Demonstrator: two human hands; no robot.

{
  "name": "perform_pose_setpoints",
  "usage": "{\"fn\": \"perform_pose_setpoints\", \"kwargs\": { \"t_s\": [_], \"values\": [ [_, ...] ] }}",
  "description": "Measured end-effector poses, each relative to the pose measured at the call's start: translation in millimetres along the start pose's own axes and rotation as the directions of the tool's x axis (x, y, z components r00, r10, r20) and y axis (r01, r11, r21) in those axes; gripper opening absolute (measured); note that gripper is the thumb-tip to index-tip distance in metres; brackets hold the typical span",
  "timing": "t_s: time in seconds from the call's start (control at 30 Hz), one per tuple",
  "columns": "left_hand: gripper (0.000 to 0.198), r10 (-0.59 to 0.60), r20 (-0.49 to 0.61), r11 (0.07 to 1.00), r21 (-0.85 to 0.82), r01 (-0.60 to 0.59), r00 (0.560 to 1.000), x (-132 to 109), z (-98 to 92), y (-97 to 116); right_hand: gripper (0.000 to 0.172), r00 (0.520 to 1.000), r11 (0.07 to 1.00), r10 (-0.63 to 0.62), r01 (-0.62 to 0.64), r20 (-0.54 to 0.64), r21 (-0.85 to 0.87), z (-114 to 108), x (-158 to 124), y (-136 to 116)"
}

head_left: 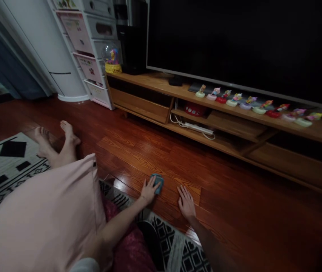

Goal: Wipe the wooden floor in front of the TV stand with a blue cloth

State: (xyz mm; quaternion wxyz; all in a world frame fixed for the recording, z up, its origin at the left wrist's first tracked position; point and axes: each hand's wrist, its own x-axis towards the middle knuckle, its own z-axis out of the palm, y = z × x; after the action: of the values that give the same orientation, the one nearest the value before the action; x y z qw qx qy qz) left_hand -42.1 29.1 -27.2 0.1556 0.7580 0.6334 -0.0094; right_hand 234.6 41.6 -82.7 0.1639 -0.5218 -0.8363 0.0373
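My left hand [148, 192] lies with fingers spread on a small flat teal thing [158, 183] on the wooden floor. Its kind is unclear; it may be a folded cloth or a soft packet, partly covered by my fingers. To the right, a short gap away, my right hand [187, 202] rests palm down on the floorboards with its fingers stretched out. It holds nothing. The brown floor [138, 158] has a glossy wood grain.
A large pink cushion [50, 204] covers the lower left. Bare feet [68, 132] extend past it over the patterned rug [174, 245]. Ahead stands a low wooden TV cabinet [149, 85], with several small figurines [234, 99], a snow globe [112, 60] and a television [234, 41].
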Motion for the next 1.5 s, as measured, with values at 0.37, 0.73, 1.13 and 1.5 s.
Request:
{"fn": "perform_pose_setpoints", "kwargs": {
  "t_s": [0.37, 0.73, 1.13, 1.5],
  "values": [
    [0.062, -0.533, -0.092, 0.834, 0.111, 0.54, 0.841, -31.3, -40.4, -107.7, 0.065, 0.999, 1.0, 0.007, -0.007, -0.039, 0.011, 6.3, 1.8, 2.7],
    [0.067, 0.25, 0.126, 0.968, -0.009, -0.251, 0.96, -14.9, 20.9, 23.2, 0.064, 0.999, 1.0, 0.027, -0.026, -0.033, 0.01, 2.0, 4.3, -0.2],
    [0.057, -0.701, -0.186, 0.676, 0.133, 0.725, 0.688, -37.4, -37.8, -151.7, 0.067, 0.999, 0.999, 0.027, -0.027, -0.03, 0.024, 4.7, 3.9, 1.9],
    [0.067, -0.205, -0.068, 0.962, 0.168, 0.213, 0.976, -13.8, -8.3, -57.1, 0.068, 0.999, 0.999, 0.035, -0.034, -0.032, 0.031, 3.9, 4.4, 1.6]
  ]
}}
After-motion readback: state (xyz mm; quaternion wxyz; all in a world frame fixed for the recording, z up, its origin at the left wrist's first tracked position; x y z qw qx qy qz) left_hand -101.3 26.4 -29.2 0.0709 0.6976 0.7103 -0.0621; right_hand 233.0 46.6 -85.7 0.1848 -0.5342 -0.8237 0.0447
